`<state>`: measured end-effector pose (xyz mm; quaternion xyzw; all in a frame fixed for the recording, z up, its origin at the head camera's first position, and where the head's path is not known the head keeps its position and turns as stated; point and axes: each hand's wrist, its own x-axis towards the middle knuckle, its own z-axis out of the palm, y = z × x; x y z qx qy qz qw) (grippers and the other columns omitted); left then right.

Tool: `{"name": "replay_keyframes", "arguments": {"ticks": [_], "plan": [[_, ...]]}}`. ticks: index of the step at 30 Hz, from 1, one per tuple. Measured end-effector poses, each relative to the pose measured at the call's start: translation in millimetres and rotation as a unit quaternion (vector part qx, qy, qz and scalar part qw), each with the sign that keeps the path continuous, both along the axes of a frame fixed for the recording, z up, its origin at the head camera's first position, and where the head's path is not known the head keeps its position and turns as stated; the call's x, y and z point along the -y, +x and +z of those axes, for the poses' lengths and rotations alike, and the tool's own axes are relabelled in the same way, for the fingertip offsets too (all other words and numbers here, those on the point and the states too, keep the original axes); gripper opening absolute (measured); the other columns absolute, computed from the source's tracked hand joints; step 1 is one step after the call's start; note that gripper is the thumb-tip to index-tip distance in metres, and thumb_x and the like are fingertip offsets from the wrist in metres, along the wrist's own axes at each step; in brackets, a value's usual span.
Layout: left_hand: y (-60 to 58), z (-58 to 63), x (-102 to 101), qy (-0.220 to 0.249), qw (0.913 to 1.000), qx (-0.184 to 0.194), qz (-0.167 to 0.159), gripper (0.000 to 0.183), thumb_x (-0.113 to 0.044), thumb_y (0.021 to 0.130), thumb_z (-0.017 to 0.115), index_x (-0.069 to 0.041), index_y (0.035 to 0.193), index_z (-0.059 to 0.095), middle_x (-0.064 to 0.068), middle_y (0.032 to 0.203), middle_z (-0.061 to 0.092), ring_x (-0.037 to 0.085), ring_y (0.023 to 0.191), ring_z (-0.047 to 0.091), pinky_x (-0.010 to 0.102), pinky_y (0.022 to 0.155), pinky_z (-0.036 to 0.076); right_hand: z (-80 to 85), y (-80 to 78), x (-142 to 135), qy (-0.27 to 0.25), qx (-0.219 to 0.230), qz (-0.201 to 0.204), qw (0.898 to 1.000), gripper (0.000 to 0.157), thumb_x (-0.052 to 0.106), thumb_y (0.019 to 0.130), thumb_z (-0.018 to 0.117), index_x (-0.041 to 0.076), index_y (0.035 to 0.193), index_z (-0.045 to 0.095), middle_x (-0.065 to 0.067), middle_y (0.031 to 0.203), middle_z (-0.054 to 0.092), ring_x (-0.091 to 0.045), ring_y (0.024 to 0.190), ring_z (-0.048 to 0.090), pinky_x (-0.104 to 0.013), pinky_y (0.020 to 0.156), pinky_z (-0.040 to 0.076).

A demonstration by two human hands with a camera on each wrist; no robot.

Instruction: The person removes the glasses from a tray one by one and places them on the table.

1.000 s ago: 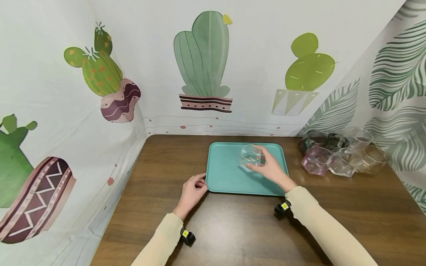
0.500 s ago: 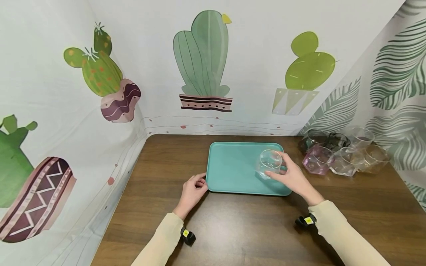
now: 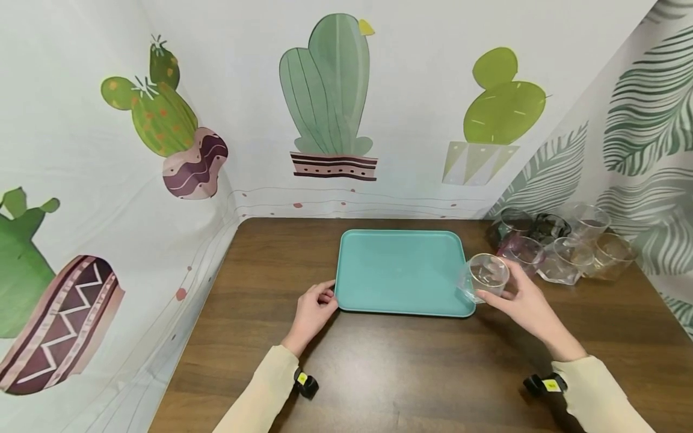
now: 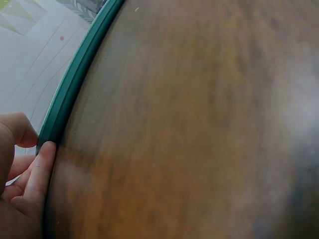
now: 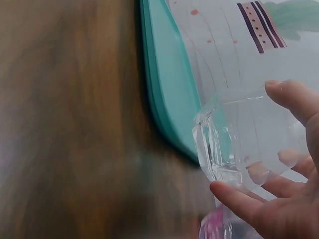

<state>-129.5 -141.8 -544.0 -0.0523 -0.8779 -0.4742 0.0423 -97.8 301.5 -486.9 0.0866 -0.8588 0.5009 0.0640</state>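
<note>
A clear drinking glass with a gold-toned rim is held in my right hand, thumb on the near side and fingers on the far side. It hangs tilted over the right edge of the teal tray. In the right wrist view the thick base of this glass points toward the tray, fingers spread round its wall. My left hand grips the tray's front left corner. In the left wrist view the thumb and a finger of my left hand pinch the tray's rim.
Several glasses stand together at the back right, among them a pink glass, a clear glass, an amber glass and a dark glass. The wooden table meets a cactus-printed wall cloth behind.
My right hand has carried the clear glass rightward from over the middle right of the tray to its right edge. My left hand and the tray have stayed in place.
</note>
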Motion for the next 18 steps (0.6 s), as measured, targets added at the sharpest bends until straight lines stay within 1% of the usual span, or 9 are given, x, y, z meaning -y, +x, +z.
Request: {"name": "replay_keyframes", "arguments": {"ticks": [2, 5, 10, 12, 14, 17, 18], "plan": [[-0.1, 0.2, 0, 0.001, 1.0000, -0.001, 0.000, 0.042, -0.003, 0.085, 0.066, -0.004, 0.127, 0.074, 0.002, 0.094, 0.068, 0.014, 0.085, 0.067, 0.023, 0.076, 0.057, -0.7, 6.4, -8, 0.002, -0.001, -0.003, 1.000, 0.077, 0.004, 0.087, 0.082, 0.001, 0.152, 0.041, -0.022, 0.136, 0.051, 0.010, 0.111, 0.054, -0.007, 0.084, 0.050], [-0.2, 0.1, 0, -0.001, 1.0000, -0.002, 0.002, 0.042, -0.003, 0.085, 0.067, -0.004, 0.127, 0.074, 0.002, 0.094, 0.068, 0.014, 0.085, 0.067, 0.023, 0.076, 0.057, -1.1, 15.1, -19, 0.009, 0.002, -0.007, 1.000, 0.076, 0.004, 0.088, 0.081, 0.000, 0.152, 0.040, -0.020, 0.136, 0.049, 0.011, 0.111, 0.055, -0.008, 0.084, 0.050], [-0.2, 0.2, -1, -0.004, 1.0000, -0.006, 0.003, 0.042, -0.002, 0.085, 0.067, -0.004, 0.126, 0.074, 0.002, 0.093, 0.068, 0.014, 0.085, 0.067, 0.023, 0.075, 0.057, -0.4, 26.0, -41, 0.028, 0.011, -0.024, 0.999, 0.077, 0.005, 0.088, 0.082, -0.001, 0.152, 0.039, -0.015, 0.135, 0.048, 0.014, 0.104, 0.057, -0.008, 0.080, 0.051], [0.0, 0.4, -1, -0.005, 1.0000, -0.006, 0.003, 0.042, -0.003, 0.085, 0.067, -0.004, 0.126, 0.074, 0.002, 0.093, 0.068, 0.014, 0.084, 0.067, 0.023, 0.076, 0.057, -1.0, 29.3, -51, 0.028, 0.016, -0.027, 0.999, 0.077, 0.005, 0.088, 0.081, -0.001, 0.152, 0.038, -0.008, 0.134, 0.049, 0.015, 0.104, 0.057, -0.007, 0.079, 0.051], [0.4, 0.6, -1, -0.003, 1.0000, -0.004, 0.004, 0.042, -0.003, 0.085, 0.067, -0.004, 0.126, 0.074, 0.002, 0.093, 0.068, 0.014, 0.085, 0.067, 0.023, 0.075, 0.057, -2.7, 31.8, -60, 0.015, 0.020, -0.020, 0.999, 0.076, 0.001, 0.089, 0.079, 0.000, 0.152, 0.037, 0.001, 0.132, 0.051, 0.014, 0.104, 0.059, -0.009, 0.079, 0.052], [0.9, 1.2, -1, -0.002, 1.0000, -0.002, 0.004, 0.042, -0.003, 0.085, 0.067, -0.004, 0.126, 0.074, 0.002, 0.093, 0.068, 0.014, 0.085, 0.067, 0.023, 0.075, 0.057, -6.2, 34.2, -72, -0.009, 0.022, -0.007, 1.000, 0.073, -0.006, 0.090, 0.075, 0.007, 0.151, 0.039, 0.015, 0.128, 0.055, 0.012, 0.104, 0.061, -0.011, 0.077, 0.054], [0.9, 1.4, -1, -0.002, 1.0000, -0.001, 0.004, 0.042, -0.003, 0.085, 0.067, -0.004, 0.126, 0.074, 0.002, 0.093, 0.068, 0.014, 0.085, 0.067, 0.023, 0.075, 0.057, -7.5, 34.6, -76, -0.017, 0.020, -0.003, 1.000, 0.072, -0.009, 0.089, 0.074, 0.010, 0.150, 0.040, 0.018, 0.127, 0.057, 0.011, 0.103, 0.063, -0.012, 0.076, 0.054]]}}
